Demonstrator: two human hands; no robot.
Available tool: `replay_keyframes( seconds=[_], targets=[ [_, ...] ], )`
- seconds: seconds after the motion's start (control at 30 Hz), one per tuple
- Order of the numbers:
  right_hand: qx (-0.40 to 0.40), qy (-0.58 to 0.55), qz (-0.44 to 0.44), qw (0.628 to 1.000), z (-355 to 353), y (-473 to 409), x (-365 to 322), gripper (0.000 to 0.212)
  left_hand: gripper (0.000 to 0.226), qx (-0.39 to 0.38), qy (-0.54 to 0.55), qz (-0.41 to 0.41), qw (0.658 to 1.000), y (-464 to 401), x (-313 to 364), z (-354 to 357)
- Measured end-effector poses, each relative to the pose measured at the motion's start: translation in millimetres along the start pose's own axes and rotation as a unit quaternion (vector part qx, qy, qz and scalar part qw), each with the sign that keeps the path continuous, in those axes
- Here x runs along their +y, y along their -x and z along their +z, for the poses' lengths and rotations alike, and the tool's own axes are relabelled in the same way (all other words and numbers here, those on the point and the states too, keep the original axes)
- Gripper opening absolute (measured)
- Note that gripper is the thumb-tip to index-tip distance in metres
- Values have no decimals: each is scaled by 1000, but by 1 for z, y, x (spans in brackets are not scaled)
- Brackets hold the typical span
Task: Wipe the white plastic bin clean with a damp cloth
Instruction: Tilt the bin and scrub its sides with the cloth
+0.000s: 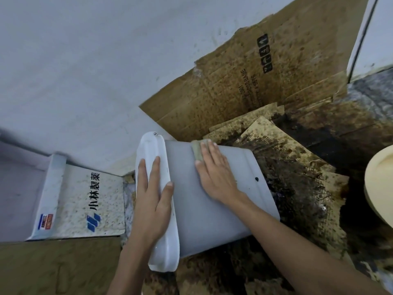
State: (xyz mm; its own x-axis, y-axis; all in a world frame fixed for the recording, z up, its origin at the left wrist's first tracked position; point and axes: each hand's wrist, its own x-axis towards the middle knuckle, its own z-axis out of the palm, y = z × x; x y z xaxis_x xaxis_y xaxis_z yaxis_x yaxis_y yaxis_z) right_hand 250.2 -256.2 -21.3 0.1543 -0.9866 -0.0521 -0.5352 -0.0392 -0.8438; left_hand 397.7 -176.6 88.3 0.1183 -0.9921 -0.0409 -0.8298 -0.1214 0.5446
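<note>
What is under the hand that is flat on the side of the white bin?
Under the right hand lies a greenish cloth, pressed against the white bin. Only its edge peeks out past the fingers; the rest is covered.

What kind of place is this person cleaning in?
Probably a grimy utility or storage corner, though that is a guess. Stained, flattened cardboard leans on a plain white wall, dark dirt covers the floor, and a white printed box sits beside the white plastic bin.
</note>
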Motion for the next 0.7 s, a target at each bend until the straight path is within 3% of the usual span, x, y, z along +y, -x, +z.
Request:
replay_keyframes(
  seconds=[0.13, 0.23, 0.43, 0.57, 0.7],
  targets=[
    [-3, -19, -78, 997, 5, 16, -39, 60, 65, -5, -13, 3, 1000, -2, 5, 4],
    [-39, -34, -155, 986, 3, 64, -22, 61, 65, -4, -23, 5, 1000, -1, 2, 3],
    [18, 43, -103, 994, -16, 37, 34, 63, 66, -8, -30, 1, 1000, 4, 5, 1],
    [13, -20, -75, 997, -6, -12, 7, 67, 66, -4, -49, 3, 999, 4, 4, 0],
    [-20, 8, -123, 992, 2, 25, -6, 67, 65, 6, -55, 7, 998, 3, 2, 2]
  ],
)
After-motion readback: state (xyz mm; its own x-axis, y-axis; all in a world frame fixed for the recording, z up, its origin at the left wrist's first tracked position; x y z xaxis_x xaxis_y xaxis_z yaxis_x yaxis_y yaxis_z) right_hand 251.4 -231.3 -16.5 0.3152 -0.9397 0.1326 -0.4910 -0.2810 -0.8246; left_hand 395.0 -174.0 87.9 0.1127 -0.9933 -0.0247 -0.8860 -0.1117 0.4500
